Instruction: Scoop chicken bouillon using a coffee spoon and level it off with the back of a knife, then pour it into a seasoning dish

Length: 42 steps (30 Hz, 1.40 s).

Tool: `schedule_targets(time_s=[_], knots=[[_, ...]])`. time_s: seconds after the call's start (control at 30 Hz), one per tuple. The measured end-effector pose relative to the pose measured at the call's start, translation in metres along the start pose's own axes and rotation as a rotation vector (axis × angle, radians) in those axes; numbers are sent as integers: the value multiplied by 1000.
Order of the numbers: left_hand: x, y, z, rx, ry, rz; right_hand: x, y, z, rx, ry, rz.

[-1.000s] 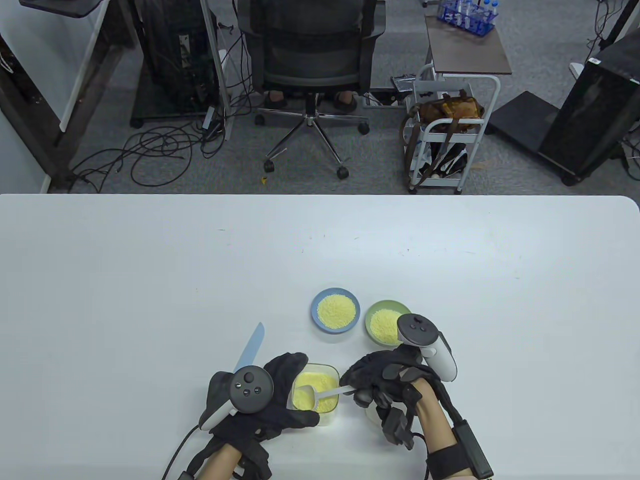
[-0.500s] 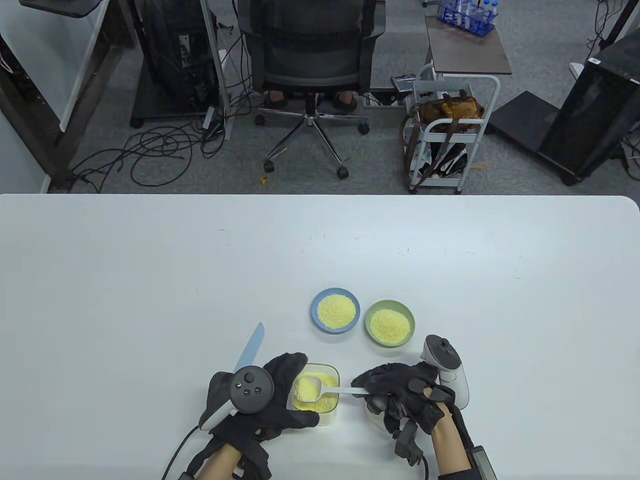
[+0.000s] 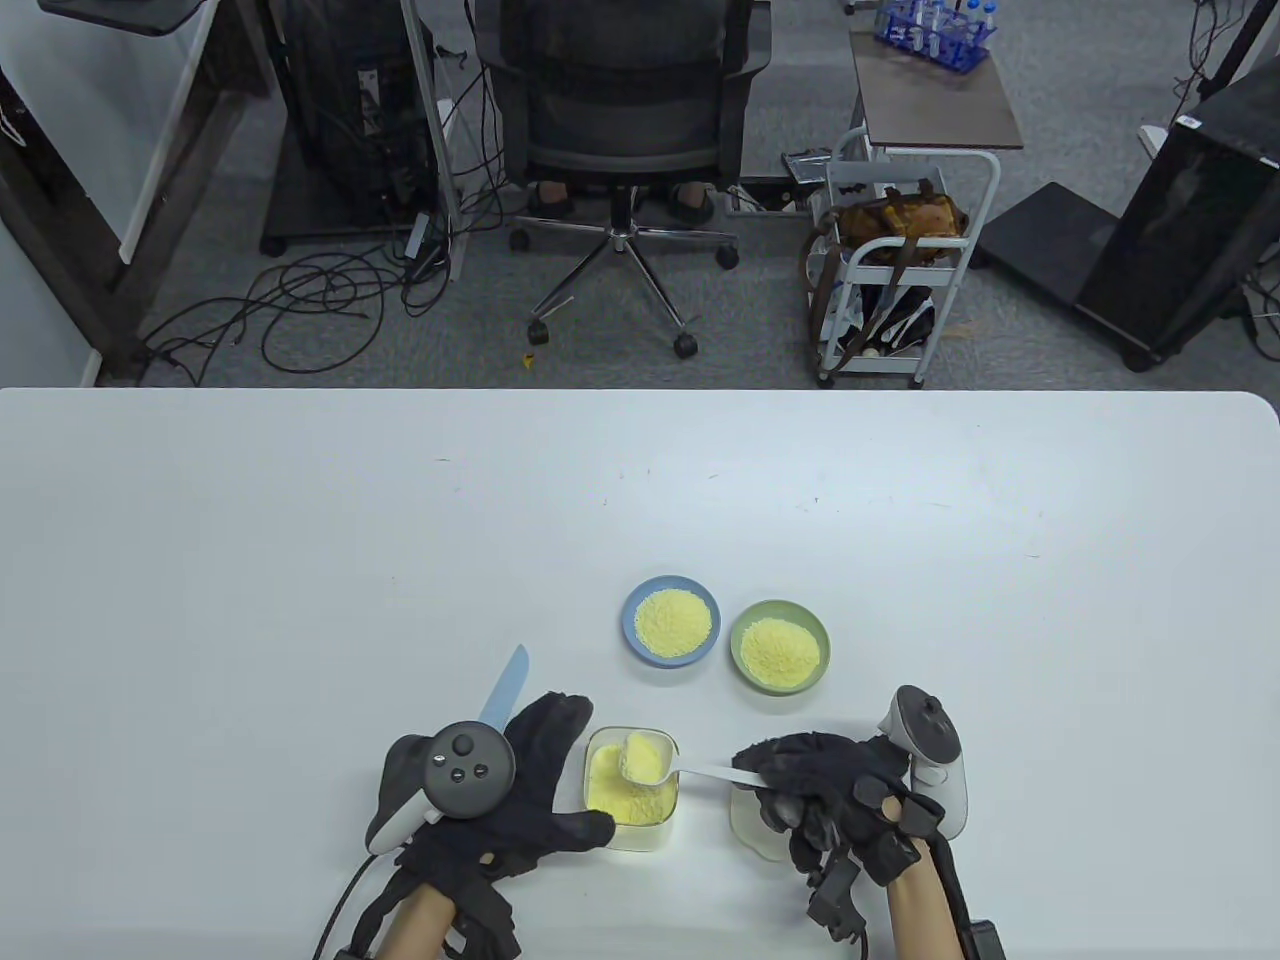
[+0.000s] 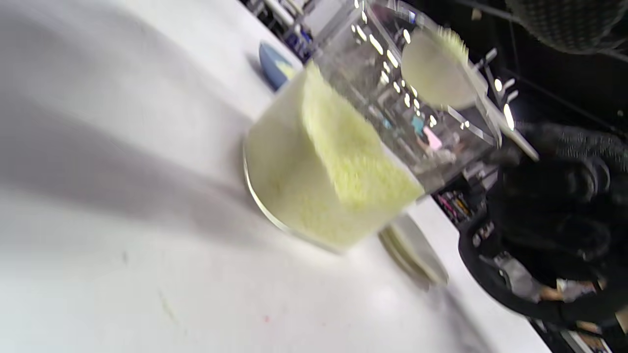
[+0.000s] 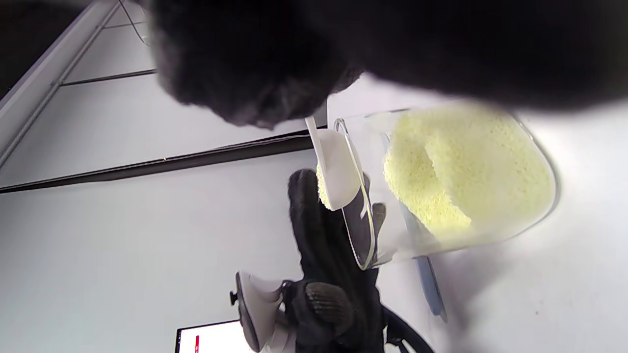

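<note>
A clear square container (image 3: 632, 795) of yellow bouillon stands near the table's front edge. My right hand (image 3: 830, 790) pinches the handle of a white spoon (image 3: 648, 757). The spoon bowl is heaped with bouillon and hangs just over the container's far rim, as the right wrist view shows (image 5: 338, 171). My left hand (image 3: 500, 800) lies at the container's left side, fingers fairly straight and thumb tip by its near corner. A light-blue knife (image 3: 505, 688) rests on the table, its handle hidden under that hand. A blue dish (image 3: 671, 620) and a green dish (image 3: 779, 645) both hold bouillon.
A pale shallow dish or lid (image 3: 748, 828) lies partly under my right hand, also visible in the left wrist view (image 4: 417, 252). The table (image 3: 300, 560) stretches wide and bare to the left, right and back. Beyond its far edge stand an office chair (image 3: 625, 110) and a cart (image 3: 900, 250).
The right hand drew back to the right and raised the spoon out of the bouillon with a heap on it. The left hand slid slightly left along the container's side.
</note>
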<state>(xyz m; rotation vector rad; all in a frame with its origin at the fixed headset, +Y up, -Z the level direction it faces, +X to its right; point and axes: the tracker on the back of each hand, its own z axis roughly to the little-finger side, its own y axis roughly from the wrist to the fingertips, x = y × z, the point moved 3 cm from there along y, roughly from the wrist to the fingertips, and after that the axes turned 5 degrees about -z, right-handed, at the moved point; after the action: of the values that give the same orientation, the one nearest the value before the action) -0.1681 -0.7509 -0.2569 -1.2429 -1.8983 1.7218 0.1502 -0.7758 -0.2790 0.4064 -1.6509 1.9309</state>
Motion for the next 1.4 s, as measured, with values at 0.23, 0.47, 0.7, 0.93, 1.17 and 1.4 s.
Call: schedule_targets(time_s=[0.23,0.47,0.7,0.93,1.17,1.4], knots=[[30,-18,41,353,278,-85,4,-4,-6,-34,5,-4],[31,-28,64,686,460,5,7,-6,-6,-40,-2,-20],[31,-30,68,750,502,28,7,-8,-8,-43,-3,-17],[24,-24,66,738,573,36,7,-8,-7,-43,-9,-21],[17,-21,60,712,583,41,7,-8,-6,-29,-19,-12],[13,-19,61,708,557,70,8,-8,-6,-21,-29,-9]])
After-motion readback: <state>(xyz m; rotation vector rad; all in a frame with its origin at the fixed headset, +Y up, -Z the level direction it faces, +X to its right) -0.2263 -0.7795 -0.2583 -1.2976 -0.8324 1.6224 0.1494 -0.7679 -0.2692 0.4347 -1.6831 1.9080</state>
